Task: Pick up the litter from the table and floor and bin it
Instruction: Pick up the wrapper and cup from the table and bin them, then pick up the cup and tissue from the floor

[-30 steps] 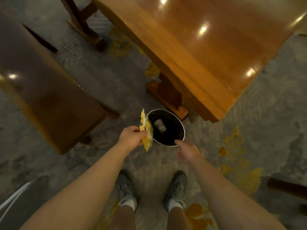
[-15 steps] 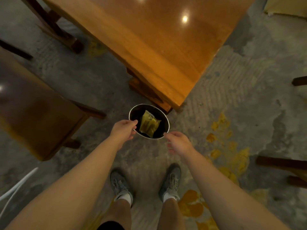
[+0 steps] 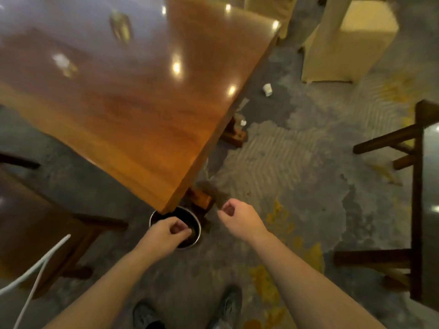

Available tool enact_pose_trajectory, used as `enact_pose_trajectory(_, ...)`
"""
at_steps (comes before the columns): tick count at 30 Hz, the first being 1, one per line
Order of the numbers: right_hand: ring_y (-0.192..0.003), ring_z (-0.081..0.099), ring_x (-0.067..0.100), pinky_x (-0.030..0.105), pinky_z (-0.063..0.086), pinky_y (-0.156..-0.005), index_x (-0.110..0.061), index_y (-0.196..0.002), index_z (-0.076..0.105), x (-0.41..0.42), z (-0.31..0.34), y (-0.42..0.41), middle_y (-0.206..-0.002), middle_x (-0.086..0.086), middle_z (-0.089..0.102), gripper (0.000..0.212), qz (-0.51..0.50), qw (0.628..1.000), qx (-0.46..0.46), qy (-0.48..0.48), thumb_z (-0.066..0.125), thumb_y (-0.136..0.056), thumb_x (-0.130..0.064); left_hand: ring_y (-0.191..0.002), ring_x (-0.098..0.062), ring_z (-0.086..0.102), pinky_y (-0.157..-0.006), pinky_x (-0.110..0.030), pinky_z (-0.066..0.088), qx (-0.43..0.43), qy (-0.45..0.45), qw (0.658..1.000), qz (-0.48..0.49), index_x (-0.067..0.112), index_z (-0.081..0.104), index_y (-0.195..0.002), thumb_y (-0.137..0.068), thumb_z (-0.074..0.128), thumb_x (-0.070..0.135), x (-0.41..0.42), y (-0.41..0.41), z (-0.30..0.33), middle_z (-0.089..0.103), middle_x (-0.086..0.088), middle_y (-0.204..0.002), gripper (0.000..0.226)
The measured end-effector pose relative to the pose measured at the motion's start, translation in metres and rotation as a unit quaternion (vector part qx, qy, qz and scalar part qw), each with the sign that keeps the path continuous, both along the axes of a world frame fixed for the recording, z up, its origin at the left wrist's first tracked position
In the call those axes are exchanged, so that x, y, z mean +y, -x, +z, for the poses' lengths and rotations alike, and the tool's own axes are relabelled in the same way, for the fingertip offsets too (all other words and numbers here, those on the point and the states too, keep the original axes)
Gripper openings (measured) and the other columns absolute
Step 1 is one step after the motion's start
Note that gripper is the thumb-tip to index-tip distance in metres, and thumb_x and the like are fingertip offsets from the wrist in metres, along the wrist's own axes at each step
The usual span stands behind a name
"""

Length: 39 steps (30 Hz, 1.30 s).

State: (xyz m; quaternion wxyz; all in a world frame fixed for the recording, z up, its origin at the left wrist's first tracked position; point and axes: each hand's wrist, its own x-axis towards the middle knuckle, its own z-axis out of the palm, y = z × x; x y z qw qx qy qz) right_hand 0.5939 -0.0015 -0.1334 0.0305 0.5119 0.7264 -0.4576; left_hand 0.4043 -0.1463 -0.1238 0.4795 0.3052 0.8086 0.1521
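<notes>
A small round bin point(image 3: 198, 230) with a metal rim stands on the floor under the corner of the wooden table point(image 3: 133, 110). My left hand point(image 3: 164, 236) hovers over the bin with fingers curled and nothing in it, hiding most of the inside. My right hand point(image 3: 237, 218) hangs to the right of the bin, loosely curled and empty. A white crumpled piece of litter point(image 3: 267, 89) lies on the floor past the table's right edge, and a smaller white scrap point(image 3: 242, 122) sits by the far table foot. Two blurred items point(image 3: 120, 26) point(image 3: 63, 64) rest on the tabletop.
A dark wooden bench point(image 3: 31, 224) is at the left and another bench frame point(image 3: 413, 198) at the right. Pale boxy furniture point(image 3: 344, 43) stands at the top right. A white cable point(image 3: 38, 267) crosses the lower left. My shoes point(image 3: 228, 307) are at the bottom.
The yellow wrapper left my left hand and dropped into the bin. The view has since swung up and right, and both hands have curled and drawn back from the rim.
</notes>
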Motion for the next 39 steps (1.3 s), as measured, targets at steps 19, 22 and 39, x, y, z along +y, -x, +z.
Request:
enact_pose_trajectory(19,-0.083,0.064,0.016,0.038,0.055,-0.075,-0.022,-0.091,0.064,0.345,0.103,-0.141,-0.089,-0.004,0.067,0.020,0.051,0.978,-0.163,-0.121,0.061,-0.092,-0.042,-0.092,-0.007,0.062,-0.084,-0.031,0.054,0.040,-0.088,0.978,-0.186,0.031,0.065,-0.109,-0.090,0.066,0.046,0.419,-0.089,0.082,0.067,0.010,-0.101,0.025)
enact_pose_trajectory(22,-0.085,0.065,0.018,0.037,0.055,-0.075,-0.022,-0.090,0.064,0.421,0.092,-0.128,-0.090,-0.002,0.069,0.020,0.062,0.975,-0.184,-0.108,0.061,-0.090,-0.042,-0.095,-0.010,0.065,-0.090,-0.037,0.056,0.056,-0.067,0.978,-0.188,0.028,0.066,-0.112,-0.091,0.065,0.044,0.497,-0.077,0.061,0.070,0.007,-0.104,0.027)
enact_pose_trajectory(39,-0.098,0.065,0.031,0.037,0.049,-0.074,-0.016,-0.096,0.063,0.880,0.003,0.006,-0.102,0.010,0.069,0.022,0.228,0.950,-0.190,-0.101,0.057,-0.091,-0.037,-0.102,-0.021,0.065,-0.087,-0.040,0.055,0.075,0.046,0.994,-0.072,0.022,0.067,-0.113,-0.092,0.061,0.042,0.840,-0.051,-0.038,0.069,-0.001,-0.109,0.029)
